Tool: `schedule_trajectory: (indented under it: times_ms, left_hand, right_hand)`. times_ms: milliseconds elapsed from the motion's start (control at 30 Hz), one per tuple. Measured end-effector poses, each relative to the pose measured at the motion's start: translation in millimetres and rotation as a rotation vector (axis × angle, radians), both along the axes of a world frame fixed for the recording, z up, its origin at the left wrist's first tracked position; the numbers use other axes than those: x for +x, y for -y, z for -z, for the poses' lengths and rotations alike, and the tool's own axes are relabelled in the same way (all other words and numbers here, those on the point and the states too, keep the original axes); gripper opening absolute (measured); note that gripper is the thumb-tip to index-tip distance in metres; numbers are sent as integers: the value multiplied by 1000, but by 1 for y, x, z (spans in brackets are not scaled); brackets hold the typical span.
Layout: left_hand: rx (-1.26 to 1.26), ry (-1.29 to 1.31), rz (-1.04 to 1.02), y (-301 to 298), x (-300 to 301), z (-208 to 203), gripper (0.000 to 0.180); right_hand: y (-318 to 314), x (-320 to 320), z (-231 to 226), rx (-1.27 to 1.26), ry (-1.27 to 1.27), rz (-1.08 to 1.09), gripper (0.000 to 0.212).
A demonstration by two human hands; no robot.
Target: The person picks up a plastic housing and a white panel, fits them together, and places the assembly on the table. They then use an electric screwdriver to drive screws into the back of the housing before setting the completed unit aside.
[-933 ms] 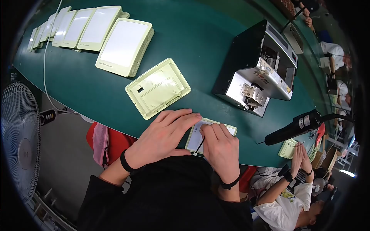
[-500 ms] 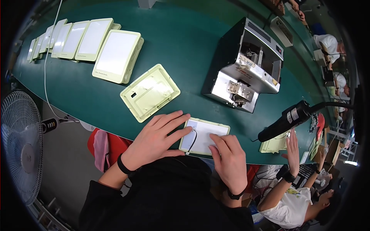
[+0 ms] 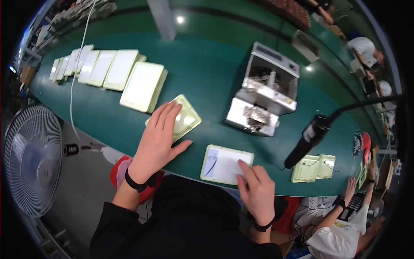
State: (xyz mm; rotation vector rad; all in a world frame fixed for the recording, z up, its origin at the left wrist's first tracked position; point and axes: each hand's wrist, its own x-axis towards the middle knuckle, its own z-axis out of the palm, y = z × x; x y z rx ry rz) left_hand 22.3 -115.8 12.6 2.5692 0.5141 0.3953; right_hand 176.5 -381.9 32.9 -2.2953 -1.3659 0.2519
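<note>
Left hand [image 3: 154,144] is covering part of a pale-green shell [image 3: 188,117], grip standing open; right hand [image 3: 258,192] is touching a white-faced panel [image 3: 227,166], grip lying open.

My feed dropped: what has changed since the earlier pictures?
The left hand let go of the white-faced, pale green rectangular panel and moved left, over the open pale green plastic shell; its grip is unclear. The right hand moved right from the thin black cable, across the panel. The black and silver metal machine stayed.
</note>
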Motion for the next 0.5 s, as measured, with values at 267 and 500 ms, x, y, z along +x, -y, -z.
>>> schedule_trajectory:
  times_ms: [267, 500]
  left_hand:
    - [251, -71, -128, 3, 0, 18, 92]
    - [-16, 59, -108, 12, -1, -13, 93]
  right_hand:
    - [3, -13, 8, 177, -49, -73, 42]
    - [4, -8, -8, 310, -162, -104, 54]
